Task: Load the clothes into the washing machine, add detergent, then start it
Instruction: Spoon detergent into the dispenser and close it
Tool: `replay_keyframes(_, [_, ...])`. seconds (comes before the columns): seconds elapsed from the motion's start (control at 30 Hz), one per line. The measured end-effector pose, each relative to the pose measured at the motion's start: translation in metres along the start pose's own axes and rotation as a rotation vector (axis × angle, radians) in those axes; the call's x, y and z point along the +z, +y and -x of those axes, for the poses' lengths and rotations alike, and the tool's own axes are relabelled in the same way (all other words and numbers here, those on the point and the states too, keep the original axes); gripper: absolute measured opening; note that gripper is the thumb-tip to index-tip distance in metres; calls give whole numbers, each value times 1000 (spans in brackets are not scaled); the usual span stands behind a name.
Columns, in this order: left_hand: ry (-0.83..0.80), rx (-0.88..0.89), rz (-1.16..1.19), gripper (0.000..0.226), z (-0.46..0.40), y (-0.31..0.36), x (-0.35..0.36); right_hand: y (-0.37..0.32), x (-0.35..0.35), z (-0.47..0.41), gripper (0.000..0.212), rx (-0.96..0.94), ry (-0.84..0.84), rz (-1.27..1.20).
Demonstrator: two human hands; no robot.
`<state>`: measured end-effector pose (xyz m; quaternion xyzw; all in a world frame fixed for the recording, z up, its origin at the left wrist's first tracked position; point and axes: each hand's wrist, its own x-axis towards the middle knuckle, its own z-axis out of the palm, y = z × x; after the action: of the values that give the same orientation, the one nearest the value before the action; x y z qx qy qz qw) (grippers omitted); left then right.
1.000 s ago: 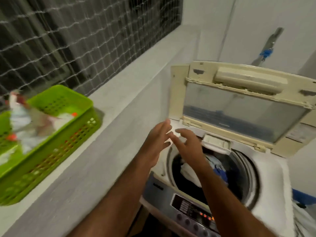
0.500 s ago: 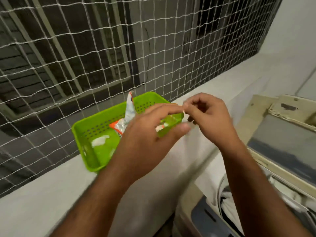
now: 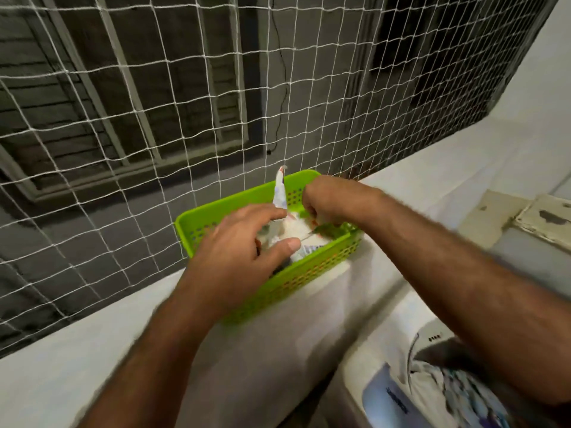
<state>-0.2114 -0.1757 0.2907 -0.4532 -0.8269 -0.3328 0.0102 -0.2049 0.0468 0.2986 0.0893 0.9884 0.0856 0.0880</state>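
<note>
The right hand (image 3: 324, 205) reaches down into the green basket (image 3: 312, 270), its fingers curled among the white sachets (image 3: 293, 228); whether they pinch one cannot be told through the blur. The left hand (image 3: 244, 251) hovers over the basket's near-left part, fingers loosely spread and thumb out, gripping nothing that shows. One sachet (image 3: 280, 189) stands upright against the basket's far wall, white with a reddish tip; its print is too blurred to read. The basket sits on the pale ledge (image 3: 61, 375), close to its far edge, just before the white netting (image 3: 154, 88) and the grille behind. At the lower right the washing machine (image 3: 370, 359) stands below the ledge's near edge, lid (image 3: 550, 220) raised, patterned clothes (image 3: 457, 393) in its drum partly hidden by the right forearm. The logo on its panel is unreadable.
</note>
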Motion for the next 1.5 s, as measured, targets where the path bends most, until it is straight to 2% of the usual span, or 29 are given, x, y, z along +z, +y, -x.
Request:
replay_keyframes(0.2, [11, -6, 6, 52, 4, -4, 6, -6, 8, -9, 23, 17, -86, -22])
replay_keyframes(0.33, [42, -18, 11, 47, 5, -6, 8, -9, 7, -7, 13, 6, -131, 29])
replay_keyframes(0.43, [54, -22, 13, 46, 4, -7, 9, -8, 6, -4, 29, 4, -130, 36])
replay_keyframes(0.63, [52, -28, -3, 42, 5, -10, 11, -9, 6, -4, 22, -29, -169, 86])
replay_keyframes(0.83, [-63, -14, -97, 71, 4, -11, 13, -10, 6, -2, 18, -41, -166, 142])
replay_keyframes(0.9, [-121, -18, -139, 87, 2, -12, 13, -9, 5, -2, 24, -38, -189, 120])
replay_keyframes(1.0, [-224, -4, -255, 114, -1, -12, 14, -9, 3, -3, 21, -38, -221, 100])
replay_keyframes(1.07, [-271, 6, -301, 120, -3, -12, 15, -10, 2, -2, 18, -49, -233, 102])
replay_keyframes(1.33, [-326, 32, -361, 95, -4, -14, 16, -3, -11, 5, 22, -71, -143, 79])
replay_keyframes(1.43, [-331, 19, -349, 96, -4, -15, 16, 6, -23, 12, 11, -74, -63, -64])
replay_keyframes(1.5, [-326, 12, -332, 96, -4, -16, 16, 14, -29, 16, 8, -68, -39, -270])
